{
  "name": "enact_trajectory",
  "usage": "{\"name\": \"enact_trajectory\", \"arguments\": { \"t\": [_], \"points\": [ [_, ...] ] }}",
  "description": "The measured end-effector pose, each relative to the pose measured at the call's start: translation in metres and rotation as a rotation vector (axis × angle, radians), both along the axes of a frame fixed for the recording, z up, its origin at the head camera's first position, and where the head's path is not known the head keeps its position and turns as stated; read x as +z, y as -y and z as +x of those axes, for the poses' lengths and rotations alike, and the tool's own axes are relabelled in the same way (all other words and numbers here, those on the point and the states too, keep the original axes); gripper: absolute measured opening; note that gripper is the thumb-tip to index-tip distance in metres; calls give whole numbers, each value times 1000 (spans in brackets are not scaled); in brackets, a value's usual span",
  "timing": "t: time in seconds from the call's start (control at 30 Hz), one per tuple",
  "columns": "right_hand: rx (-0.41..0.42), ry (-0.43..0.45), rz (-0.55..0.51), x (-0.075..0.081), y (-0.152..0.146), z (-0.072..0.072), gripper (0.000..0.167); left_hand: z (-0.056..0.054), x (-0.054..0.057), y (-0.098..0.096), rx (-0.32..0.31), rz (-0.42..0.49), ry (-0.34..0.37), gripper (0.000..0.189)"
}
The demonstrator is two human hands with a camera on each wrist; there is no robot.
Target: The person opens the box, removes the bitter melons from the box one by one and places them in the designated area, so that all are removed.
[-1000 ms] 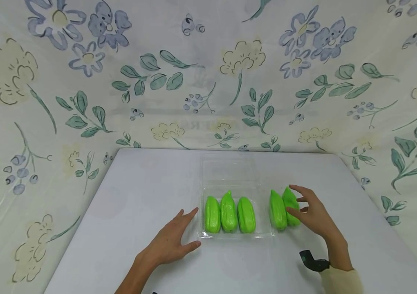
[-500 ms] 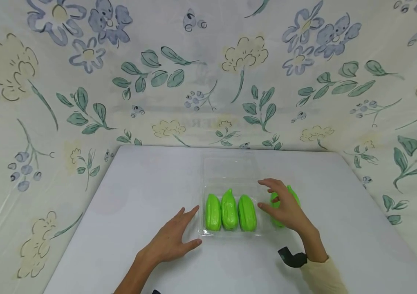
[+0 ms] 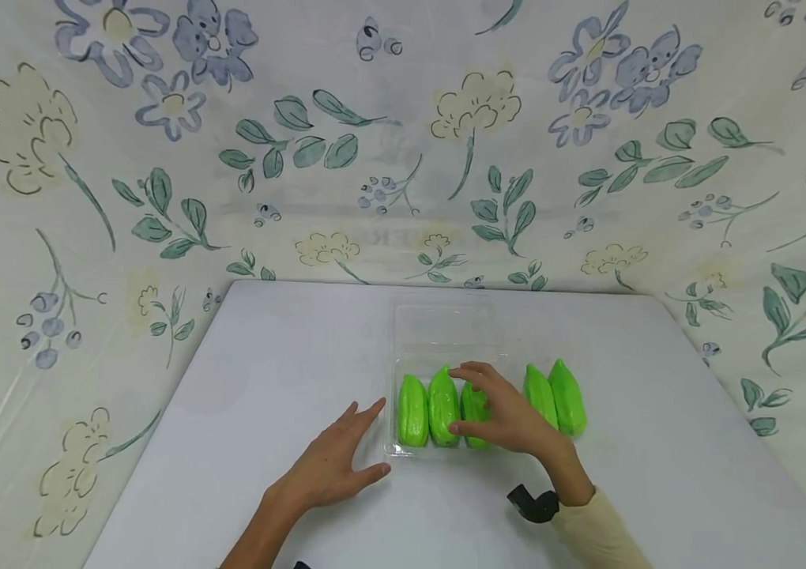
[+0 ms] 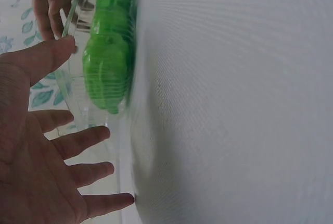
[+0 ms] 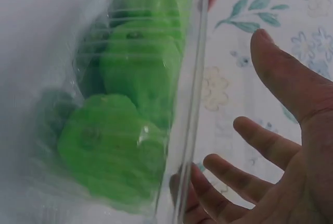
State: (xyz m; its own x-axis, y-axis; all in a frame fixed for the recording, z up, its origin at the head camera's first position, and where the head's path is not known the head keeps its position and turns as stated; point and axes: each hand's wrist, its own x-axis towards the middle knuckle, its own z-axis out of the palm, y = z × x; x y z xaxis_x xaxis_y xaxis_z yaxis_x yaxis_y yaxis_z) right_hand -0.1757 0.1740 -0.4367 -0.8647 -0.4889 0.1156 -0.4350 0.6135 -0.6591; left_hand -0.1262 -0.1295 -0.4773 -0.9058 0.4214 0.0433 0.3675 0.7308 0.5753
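Note:
Three bright green, ridged, star-fruit-like pieces, left (image 3: 412,411), middle (image 3: 443,407) and right (image 3: 470,403), lie side by side in a clear plastic container (image 3: 394,452). My left hand (image 3: 332,466) is beside the container's left side, fingers spread and holding nothing; whether its fingertips touch the wall I cannot tell. Over the right piece reaches my right hand (image 3: 506,415), partly hiding it in the head view. In the right wrist view the right hand (image 5: 307,151) has its fingers apart above the rim, with nothing gripped.
Two more green pieces, one (image 3: 538,391) beside the container and one (image 3: 568,399) farther right, lie on the white table (image 3: 268,356). The container's clear lid (image 3: 442,324) lies folded back behind it. A floral cloth (image 3: 403,158) hangs beyond the table's far edge.
My right hand has moved left from the two loose green pieces to over the container, uncovering those pieces. The left hand has stayed in place.

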Motion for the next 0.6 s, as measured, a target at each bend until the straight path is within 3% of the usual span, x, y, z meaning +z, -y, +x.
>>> {"name": "enact_trajectory", "arguments": {
  "t": [0.4, 0.6],
  "points": [
    [-3, -6, 142, -7, 21, -1, 75, 0, -1, 1, -11, 20, -9, 85],
    [5, -50, 229, -13, 25, -2, 72, -1, -3, 1, -14, 25, -9, 85]
  ]
}}
